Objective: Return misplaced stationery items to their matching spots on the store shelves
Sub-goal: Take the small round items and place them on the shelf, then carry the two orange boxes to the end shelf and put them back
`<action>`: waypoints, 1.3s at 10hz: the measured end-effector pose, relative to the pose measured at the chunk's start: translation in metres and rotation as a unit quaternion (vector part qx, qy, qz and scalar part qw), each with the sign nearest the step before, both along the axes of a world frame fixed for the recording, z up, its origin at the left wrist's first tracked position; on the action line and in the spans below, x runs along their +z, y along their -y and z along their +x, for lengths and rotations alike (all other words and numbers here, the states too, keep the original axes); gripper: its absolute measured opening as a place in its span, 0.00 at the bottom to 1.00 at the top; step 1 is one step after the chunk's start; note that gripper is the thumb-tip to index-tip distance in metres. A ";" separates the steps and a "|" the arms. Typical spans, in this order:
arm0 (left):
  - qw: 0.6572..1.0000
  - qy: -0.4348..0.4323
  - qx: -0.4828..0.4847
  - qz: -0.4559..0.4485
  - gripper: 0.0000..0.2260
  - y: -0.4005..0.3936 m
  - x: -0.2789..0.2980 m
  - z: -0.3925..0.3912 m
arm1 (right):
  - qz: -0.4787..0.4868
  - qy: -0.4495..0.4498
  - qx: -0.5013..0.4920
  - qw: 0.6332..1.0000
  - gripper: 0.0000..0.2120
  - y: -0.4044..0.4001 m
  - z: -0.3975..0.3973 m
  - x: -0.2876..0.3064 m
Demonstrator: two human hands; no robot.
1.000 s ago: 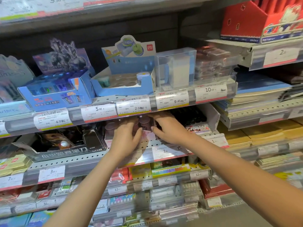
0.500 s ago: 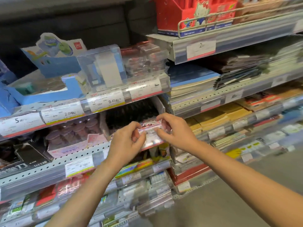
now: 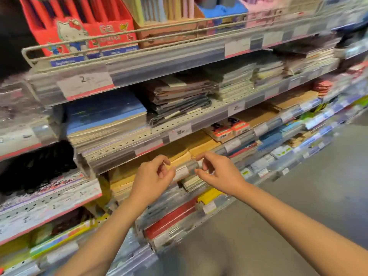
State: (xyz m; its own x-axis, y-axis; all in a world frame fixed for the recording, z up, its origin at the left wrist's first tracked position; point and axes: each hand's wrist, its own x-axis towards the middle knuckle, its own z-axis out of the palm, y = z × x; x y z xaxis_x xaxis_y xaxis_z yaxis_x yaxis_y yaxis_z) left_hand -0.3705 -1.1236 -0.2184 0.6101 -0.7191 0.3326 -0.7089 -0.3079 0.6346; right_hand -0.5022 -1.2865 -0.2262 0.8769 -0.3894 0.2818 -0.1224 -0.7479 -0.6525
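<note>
My left hand [image 3: 151, 176] and my right hand [image 3: 219, 174] hover close together in front of a shelf's price rail [image 3: 187, 169]. On both hands the fingers are loosely curled and apart, and I see nothing in them. Behind the rail lie flat stacks of yellow-brown notebooks [image 3: 179, 150]. The view is blurred, so small items are hard to make out.
Red cartoon file boxes [image 3: 79, 30] stand behind a wire guard [image 3: 119, 36] on the top shelf. Blue notebooks [image 3: 105, 114] and dark wrapped notebooks [image 3: 179, 98] fill the shelf above my hands. Lower shelves hold more packs. Grey floor [image 3: 298, 206] lies to the right.
The view has swung right, from the eraser and sharpener shelves to the notebook shelves. My hands came off the small display box and moved right with it, now with nothing in them.
</note>
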 end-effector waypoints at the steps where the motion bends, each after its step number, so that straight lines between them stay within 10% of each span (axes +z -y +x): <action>1: 1.000 -0.014 -0.015 0.020 0.02 0.046 -0.009 -0.009 | -0.001 -0.016 -0.031 0.999 0.12 0.043 -0.017 -0.012; 5: 0.988 -0.060 -0.054 0.134 0.04 0.200 -0.054 0.021 | 0.019 -0.054 -0.118 0.991 0.11 0.193 0.000 -0.048; 8: 0.946 -0.220 0.119 0.206 0.12 0.297 -0.066 0.034 | -0.012 -0.090 -0.223 0.971 0.20 0.293 0.047 -0.064; 11: 0.834 -0.471 0.280 0.068 0.21 0.351 -0.071 0.033 | -0.021 -0.286 -0.176 0.942 0.32 0.361 0.091 -0.071; 13: 0.828 -0.449 0.334 0.046 0.20 0.363 -0.069 0.025 | -0.003 -0.316 -0.119 0.941 0.36 0.370 0.100 -0.080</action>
State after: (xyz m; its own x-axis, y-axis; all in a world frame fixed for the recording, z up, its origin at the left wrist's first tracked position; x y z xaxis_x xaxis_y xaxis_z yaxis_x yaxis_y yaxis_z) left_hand -0.3458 -1.4863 -0.2874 0.8531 -0.1193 -0.5080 0.3835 -0.5170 0.7653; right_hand -0.4017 -1.6568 -0.3057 0.7574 -0.5967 -0.2651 -0.6503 -0.6527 -0.3888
